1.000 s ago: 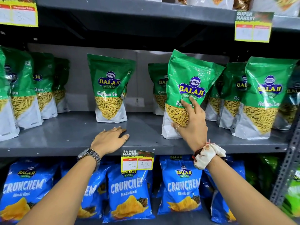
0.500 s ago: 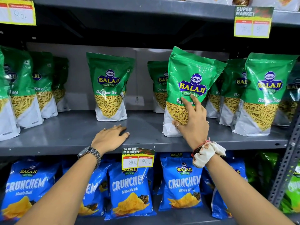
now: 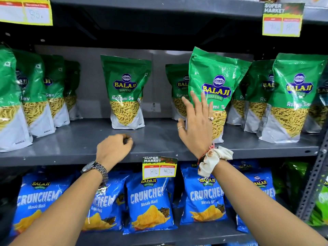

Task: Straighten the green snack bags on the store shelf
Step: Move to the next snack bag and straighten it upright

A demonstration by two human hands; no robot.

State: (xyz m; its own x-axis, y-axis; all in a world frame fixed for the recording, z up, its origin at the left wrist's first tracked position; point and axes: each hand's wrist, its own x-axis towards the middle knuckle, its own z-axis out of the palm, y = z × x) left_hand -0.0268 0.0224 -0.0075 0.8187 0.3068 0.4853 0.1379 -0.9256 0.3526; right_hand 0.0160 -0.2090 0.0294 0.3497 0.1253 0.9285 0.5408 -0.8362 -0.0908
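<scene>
Fingers (image 3: 204, 103) of right hand (image 3: 196, 126): spread apart, flat, in front of the lower left face of the front Balaji Ratlami Sev bag (image 3: 217, 82); contact not determinable. Fingers of left hand (image 3: 114, 150): curled together, knuckles down on the grey metal shelf (image 3: 74, 144), gripping nothing.

Front Balaji Ratlami Sev bag: glossy green film pouch, white base, clear window showing thin yellow sticks; upright at shelf front, top tilted slightly right. Lone bag (image 3: 126, 91) of same type: upright, mid-shelf, well apart to the left. Four more in a receding row at far left, one behind the front bag, at least three at right.

Lower shelf: at least five blue Crunchem bags (image 3: 150, 201), crinkled foil. Price tags: three, yellow-edged card; one (image 3: 159, 167) on the shelf lip between the wrists. Steel-link watch (image 3: 95, 170) on left wrist; white cloth scrunchie (image 3: 213, 159) on right wrist.

Changes versus earlier frame: right hand released from clasp on bag, now splayed; left hand changed from flat palm to curled.
</scene>
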